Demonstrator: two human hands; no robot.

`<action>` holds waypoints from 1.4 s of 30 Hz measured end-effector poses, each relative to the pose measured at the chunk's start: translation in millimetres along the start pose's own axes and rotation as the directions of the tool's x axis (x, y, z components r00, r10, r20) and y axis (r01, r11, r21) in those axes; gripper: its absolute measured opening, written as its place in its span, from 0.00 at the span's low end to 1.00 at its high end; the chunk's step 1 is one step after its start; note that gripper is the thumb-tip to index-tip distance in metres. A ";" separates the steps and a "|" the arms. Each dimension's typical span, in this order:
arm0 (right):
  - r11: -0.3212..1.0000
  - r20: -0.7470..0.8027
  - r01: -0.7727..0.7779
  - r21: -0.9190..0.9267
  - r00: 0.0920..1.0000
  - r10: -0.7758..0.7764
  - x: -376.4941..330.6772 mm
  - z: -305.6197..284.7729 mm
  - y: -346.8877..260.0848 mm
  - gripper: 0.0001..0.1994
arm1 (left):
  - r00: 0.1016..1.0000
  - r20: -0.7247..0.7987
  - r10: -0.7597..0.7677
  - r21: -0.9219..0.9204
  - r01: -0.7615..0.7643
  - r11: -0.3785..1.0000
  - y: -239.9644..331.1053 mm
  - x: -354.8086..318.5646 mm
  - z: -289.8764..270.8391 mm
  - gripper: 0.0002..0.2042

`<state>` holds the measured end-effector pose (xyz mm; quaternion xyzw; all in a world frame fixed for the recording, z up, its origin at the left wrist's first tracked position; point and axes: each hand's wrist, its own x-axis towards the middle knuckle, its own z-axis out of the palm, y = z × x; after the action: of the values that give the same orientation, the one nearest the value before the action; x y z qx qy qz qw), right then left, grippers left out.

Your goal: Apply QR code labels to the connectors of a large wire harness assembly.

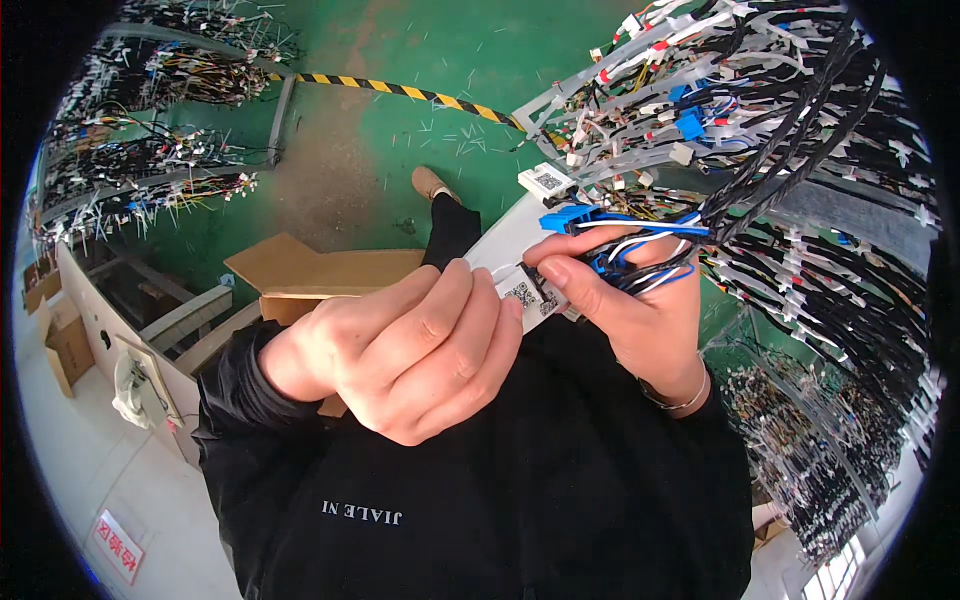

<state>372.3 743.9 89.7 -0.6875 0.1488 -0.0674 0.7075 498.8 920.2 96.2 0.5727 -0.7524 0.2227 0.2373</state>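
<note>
My left hand [410, 345] pinches the near end of a white paper label [530, 297] printed with small square codes. My right hand [625, 300] is closed around a bundle of blue, black and white wires [650, 250], thumb pressing the label's other end. A blue plastic connector [570, 217] sticks out just above my right fingers. The bundle runs up and right into a large wire harness [780, 130] hung on a board. Both forearms wear black sleeves, and a thin bracelet sits on my right wrist.
An open cardboard box [310, 275] lies below my hands on the green floor [400, 130]. A yellow-black striped line [400, 90] crosses the floor. More harness racks [150, 130] stand at left, another harness board [830, 440] at right. A second white coded tag [545, 182] hangs nearby.
</note>
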 end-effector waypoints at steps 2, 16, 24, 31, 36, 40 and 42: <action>1.000 -0.019 -0.028 0.013 0.999 0.028 -0.7 1.3 -1.2 0.03 | 1.000 0.020 -0.001 -0.015 0.002 1.000 0.3 -0.2 0.5 0.12; 0.974 -0.052 -0.105 0.201 0.992 0.118 0.0 -3.6 9.4 0.03 | 0.953 0.160 -0.259 -0.288 0.296 0.911 -2.4 -2.4 3.7 0.18; 0.976 -0.125 0.037 0.214 0.992 -0.011 2.1 -3.4 13.7 0.03 | 0.917 -0.116 -0.382 -0.315 0.331 0.890 26.5 -32.0 5.4 0.19; 0.954 -0.111 -0.008 0.301 0.993 0.043 8.4 -3.2 21.5 0.06 | 0.369 0.345 -0.863 -0.646 0.760 0.067 36.9 -20.1 35.5 0.14; 0.941 -0.104 -0.010 0.338 0.993 0.048 8.3 -3.8 26.8 0.07 | 0.259 0.267 -0.928 -0.697 0.717 0.000 35.2 -13.6 51.1 0.21; 0.935 -0.095 -0.052 0.351 0.991 0.091 9.5 -5.5 28.0 0.07 | 0.351 0.211 -0.912 -0.646 0.750 0.139 31.3 -14.6 45.4 0.20; 0.930 -0.090 -0.070 0.360 0.990 0.110 10.3 -3.3 25.5 0.07 | 0.306 0.289 -0.907 -0.809 0.584 -0.061 29.3 -16.0 48.9 0.12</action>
<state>378.2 738.8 63.1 -0.5360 0.2038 -0.0980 0.8133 469.1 909.8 46.1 0.6542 -0.2379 -0.2341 0.6787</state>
